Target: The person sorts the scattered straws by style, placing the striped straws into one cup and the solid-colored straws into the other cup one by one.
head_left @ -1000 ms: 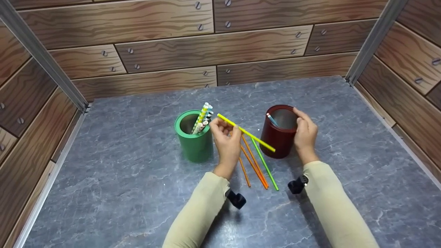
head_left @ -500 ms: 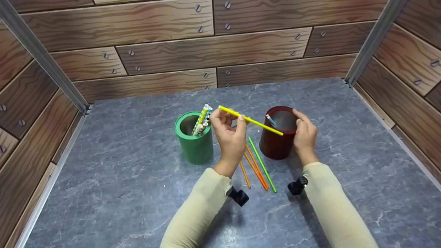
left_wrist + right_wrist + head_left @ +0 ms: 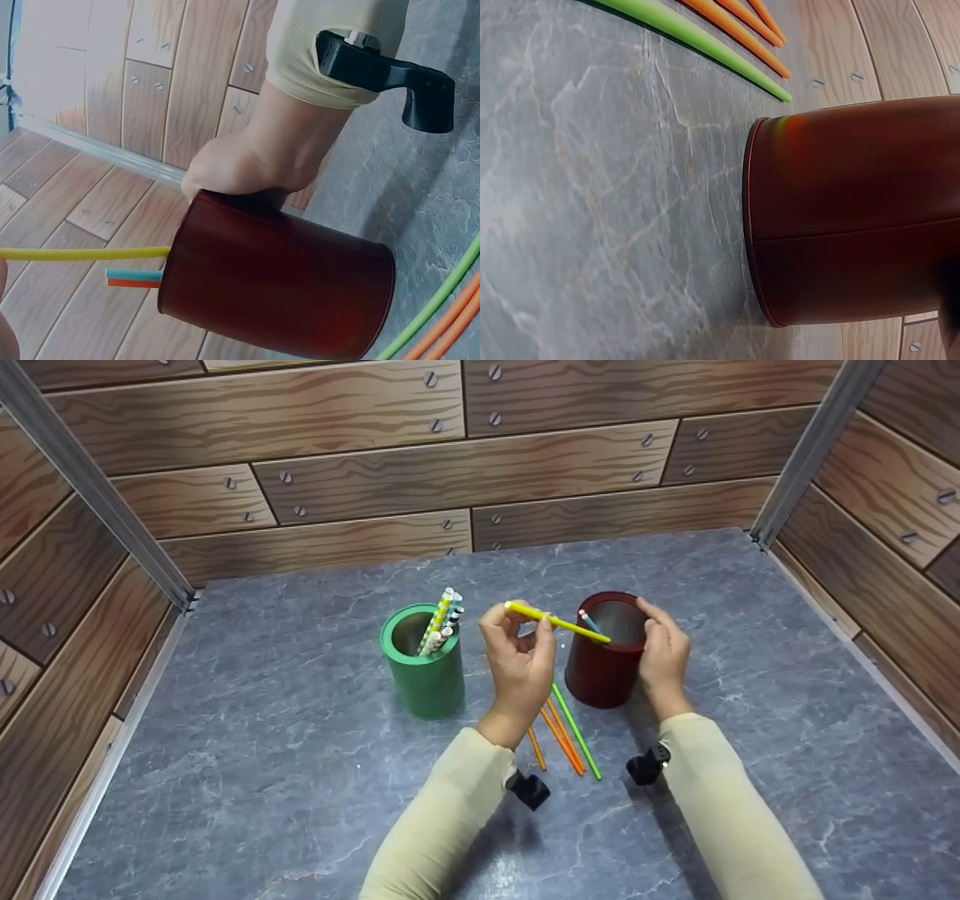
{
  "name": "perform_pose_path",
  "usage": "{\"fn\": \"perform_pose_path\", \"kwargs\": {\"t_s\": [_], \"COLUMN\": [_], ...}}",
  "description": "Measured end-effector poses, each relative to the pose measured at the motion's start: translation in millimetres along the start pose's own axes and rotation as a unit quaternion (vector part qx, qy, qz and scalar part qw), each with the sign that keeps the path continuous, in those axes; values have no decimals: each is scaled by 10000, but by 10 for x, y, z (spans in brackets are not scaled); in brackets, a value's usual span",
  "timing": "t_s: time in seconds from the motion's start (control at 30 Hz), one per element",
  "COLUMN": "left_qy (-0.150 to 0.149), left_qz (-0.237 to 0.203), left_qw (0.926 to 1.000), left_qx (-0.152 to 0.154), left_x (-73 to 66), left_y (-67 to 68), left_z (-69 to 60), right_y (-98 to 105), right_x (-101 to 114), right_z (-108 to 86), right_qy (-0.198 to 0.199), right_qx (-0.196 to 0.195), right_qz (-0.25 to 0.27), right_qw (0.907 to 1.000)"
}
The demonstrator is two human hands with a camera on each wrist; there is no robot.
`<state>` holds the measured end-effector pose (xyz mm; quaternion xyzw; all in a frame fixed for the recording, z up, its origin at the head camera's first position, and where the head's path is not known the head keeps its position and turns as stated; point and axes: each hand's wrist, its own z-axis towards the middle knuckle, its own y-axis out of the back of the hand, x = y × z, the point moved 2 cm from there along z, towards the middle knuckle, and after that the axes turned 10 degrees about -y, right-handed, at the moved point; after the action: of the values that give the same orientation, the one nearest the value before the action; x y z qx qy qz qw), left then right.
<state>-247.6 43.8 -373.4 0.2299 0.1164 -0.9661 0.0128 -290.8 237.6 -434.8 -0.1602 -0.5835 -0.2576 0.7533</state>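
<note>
In the head view my left hand (image 3: 521, 660) pinches a plain yellow straw (image 3: 562, 624) between thumb and fingers. The straw slants down to the right, its lower end at the near rim of a dark red canister (image 3: 604, 675). My right hand (image 3: 665, 660) holds that canister from its right side, one finger along the rim. The canister stands upright. A blue straw (image 3: 135, 274) and an orange straw (image 3: 135, 283) stick out of its mouth in the left wrist view. Below my left hand lie a green straw (image 3: 577, 735) and several orange straws (image 3: 564, 739), their far ends hidden.
A green canister (image 3: 427, 686) stands to the left, with several patterned straws (image 3: 441, 619) leaning in it. The grey marbled tabletop (image 3: 262, 735) is bounded by wood-patterned walls (image 3: 360, 480) at the back and sides.
My left hand has lifted the yellow straw and carried it right, bringing its lower end to the dark red canister's rim. The green straw has shifted slightly. My right hand has stayed put.
</note>
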Motion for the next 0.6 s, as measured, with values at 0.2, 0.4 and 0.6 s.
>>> {"fn": "perform_pose_path", "kwargs": {"t_s": [0.2, 0.4, 0.6], "left_qy": [-129, -220, -13], "left_qz": [217, 365, 502], "left_qw": [9992, 9968, 9942], "left_qx": [297, 678, 955], "left_x": [22, 60, 143], "left_y": [-54, -113, -180], "left_z": [-49, -106, -148], "right_y": [3, -3, 5], "right_x": [-30, 186, 335], "right_z": [12, -101, -178], "right_qy": [5, 13, 20], "right_qx": [-27, -8, 38], "right_qz": [22, -34, -43], "right_qw": [10000, 10000, 10000]}}
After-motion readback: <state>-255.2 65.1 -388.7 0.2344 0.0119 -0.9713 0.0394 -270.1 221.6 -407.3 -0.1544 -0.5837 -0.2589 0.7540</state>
